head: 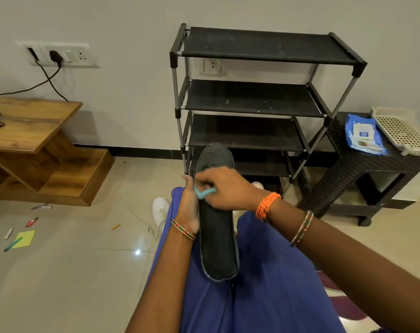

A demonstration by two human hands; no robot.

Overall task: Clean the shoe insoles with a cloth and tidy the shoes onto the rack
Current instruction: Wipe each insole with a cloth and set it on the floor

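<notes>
A dark grey insole point(217, 239) lies lengthwise over my lap, toe end pointing toward the rack. My left hand point(188, 207) grips its left edge near the middle. My right hand point(222, 188) presses a small light-blue cloth point(204, 192) onto the insole's upper half, fingers closed around it. A white shoe point(159, 210) rests on the floor left of my knee, its laces trailing; part of a second white shoe point(258, 185) shows behind my right wrist. The black shoe rack point(252, 99) stands straight ahead against the wall, its shelves bare.
A black wicker side table point(362, 169) to the right carries a blue wipes pack point(363, 134) and a white perforated tray point(401, 131). A wooden stand point(36, 150) sits at left. Small items and a yellow note point(25, 237) litter the tiled floor.
</notes>
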